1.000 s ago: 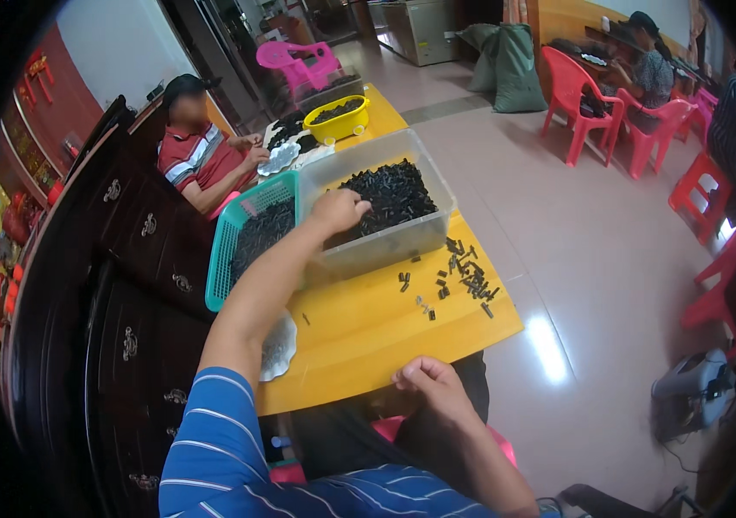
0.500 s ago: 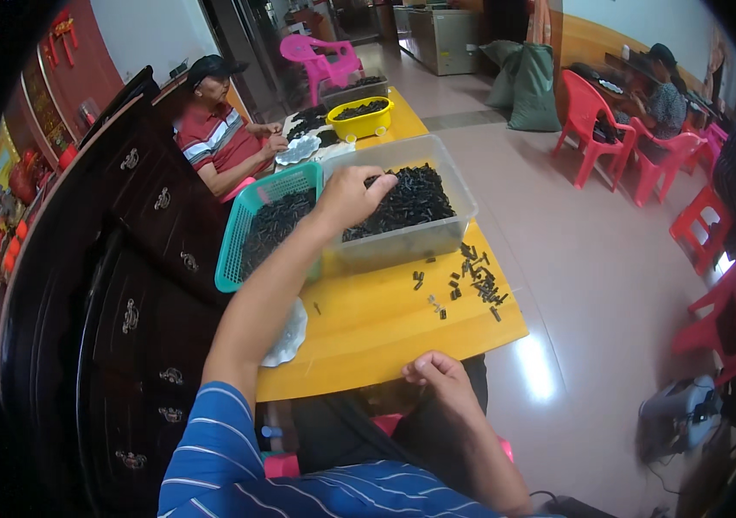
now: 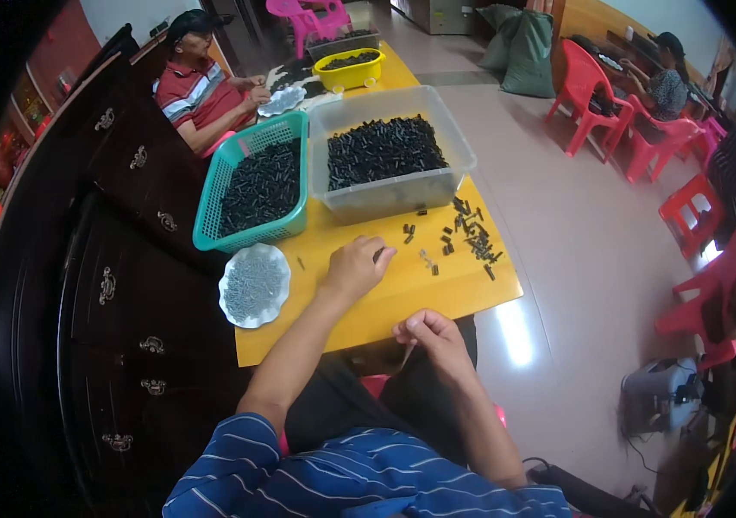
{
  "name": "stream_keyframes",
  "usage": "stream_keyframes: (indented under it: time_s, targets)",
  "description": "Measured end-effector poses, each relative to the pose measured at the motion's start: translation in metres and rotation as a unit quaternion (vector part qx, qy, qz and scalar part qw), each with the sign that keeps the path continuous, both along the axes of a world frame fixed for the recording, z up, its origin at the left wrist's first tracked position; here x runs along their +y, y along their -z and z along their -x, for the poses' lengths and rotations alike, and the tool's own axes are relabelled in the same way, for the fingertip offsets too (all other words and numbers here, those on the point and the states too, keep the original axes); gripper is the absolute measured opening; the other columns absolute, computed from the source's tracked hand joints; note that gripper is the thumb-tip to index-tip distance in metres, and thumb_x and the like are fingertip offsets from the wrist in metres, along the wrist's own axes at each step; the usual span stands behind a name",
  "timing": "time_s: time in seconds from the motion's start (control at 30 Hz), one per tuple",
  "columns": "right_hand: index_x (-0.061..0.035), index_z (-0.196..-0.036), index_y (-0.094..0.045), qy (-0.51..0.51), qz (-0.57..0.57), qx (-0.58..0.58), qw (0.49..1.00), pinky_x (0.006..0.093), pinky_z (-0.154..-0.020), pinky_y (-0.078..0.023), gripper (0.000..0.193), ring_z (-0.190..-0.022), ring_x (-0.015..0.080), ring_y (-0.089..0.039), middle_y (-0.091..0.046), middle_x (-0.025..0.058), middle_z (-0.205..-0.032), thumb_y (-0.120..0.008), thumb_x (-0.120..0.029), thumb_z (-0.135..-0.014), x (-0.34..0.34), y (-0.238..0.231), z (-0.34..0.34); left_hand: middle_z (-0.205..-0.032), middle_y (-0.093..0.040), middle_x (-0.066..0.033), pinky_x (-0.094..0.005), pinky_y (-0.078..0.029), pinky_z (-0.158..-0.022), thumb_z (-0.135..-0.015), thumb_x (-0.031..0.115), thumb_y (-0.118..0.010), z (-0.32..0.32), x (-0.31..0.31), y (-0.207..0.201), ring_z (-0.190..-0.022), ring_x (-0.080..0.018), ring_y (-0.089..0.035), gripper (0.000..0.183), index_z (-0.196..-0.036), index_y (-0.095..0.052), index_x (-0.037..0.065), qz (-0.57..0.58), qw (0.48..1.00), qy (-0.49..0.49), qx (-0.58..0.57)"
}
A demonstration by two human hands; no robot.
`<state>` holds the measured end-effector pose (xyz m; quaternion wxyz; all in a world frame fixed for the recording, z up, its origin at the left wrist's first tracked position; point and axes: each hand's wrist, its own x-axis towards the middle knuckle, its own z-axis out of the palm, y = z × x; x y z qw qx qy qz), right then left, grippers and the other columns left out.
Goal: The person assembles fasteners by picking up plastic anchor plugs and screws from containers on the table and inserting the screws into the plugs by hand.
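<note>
My left hand (image 3: pixel 354 271) is over the yellow table, its thumb and fingers pinched on a small black tube-like piece (image 3: pixel 378 255). At the table's front edge, my right hand (image 3: pixel 434 340) is closed in a pinch; whatever it may hold is too small to make out. Ahead stands a clear plastic bin (image 3: pixel 392 200) full of short black pieces (image 3: pixel 385 151). Left of it, a green mesh basket (image 3: pixel 256 235) holds more dark pieces. A white scalloped dish (image 3: pixel 254 285) of small silvery pins or nails lies nearest my left forearm. Loose black pieces (image 3: pixel 476 233) are scattered at the table's right side.
A dark wooden cabinet (image 3: pixel 83 242) with metal handles runs along the left. Across the table, a person in a red striped shirt (image 3: pixel 200 99) handles something small beside a yellow tub (image 3: pixel 349 76). Pink chairs (image 3: pixel 588 99) and other seated people are at the right, with green sacks (image 3: pixel 528 56) behind.
My left hand has come back from the clear bin toward me, now with a black piece. My right hand stays near the table edge. The view has shifted, uncovering the white dish.
</note>
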<state>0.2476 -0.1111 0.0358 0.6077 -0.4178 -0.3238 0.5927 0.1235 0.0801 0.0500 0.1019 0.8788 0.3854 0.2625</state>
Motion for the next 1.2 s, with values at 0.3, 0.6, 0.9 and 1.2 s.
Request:
stream_keyframes:
  time_s: [0.3,0.6,0.9,1.2]
  targets:
    - [-0.0034,-0.094,-0.065,0.011,0.008,0.002,1.000,0.0283,-0.081,-0.048,0.023,-0.085,0.0133,-0.063,-0.070,0.0074,-0.093,-0.061,-0.024,-0.102,-0.004,-0.003,0.002,-0.090,-0.063,-0.0088,-0.0440,-0.054,-0.069,-0.085,0.029,-0.074,-0.012,-0.007,0.037,-0.085,-0.0313,-0.065,0.020,-0.089,-0.069,0.010,-0.101,0.995,-0.018,0.000]
    - [-0.0017,-0.097,-0.064,-0.007,0.022,-0.015,1.000,0.0284,-0.085,-0.048,0.023,-0.090,0.0135,-0.062,-0.070,0.0076,-0.098,-0.058,-0.023,-0.102,-0.004,-0.004,0.001,-0.103,-0.062,-0.0106,-0.0452,-0.050,-0.084,-0.082,0.025,-0.077,-0.009,-0.007,0.035,-0.099,-0.0316,-0.060,0.027,-0.100,-0.068,0.007,-0.080,0.997,-0.006,-0.018]
    - [-0.0023,-0.096,-0.064,-0.011,0.023,-0.012,1.000,0.0280,-0.085,-0.048,0.022,-0.090,0.0133,-0.062,-0.069,0.0071,-0.099,-0.058,-0.023,-0.102,-0.003,-0.002,0.001,-0.118,-0.061,-0.0135,-0.0446,-0.048,-0.096,-0.074,0.027,-0.082,-0.003,-0.011,0.028,-0.111,-0.0346,-0.058,0.050,-0.115,-0.066,0.006,-0.042,0.998,0.003,-0.044]
    - [-0.0040,-0.095,-0.065,-0.003,0.027,0.007,1.000,0.0268,-0.083,-0.048,0.022,-0.087,0.0119,-0.062,-0.071,0.0068,-0.097,-0.060,-0.024,-0.102,-0.004,-0.003,0.003,-0.136,-0.056,-0.0210,-0.0466,-0.043,-0.106,-0.084,0.025,-0.073,0.020,-0.004,0.021,-0.128,-0.0397,-0.051,0.050,-0.128,-0.060,0.004,0.006,0.982,0.077,-0.173]
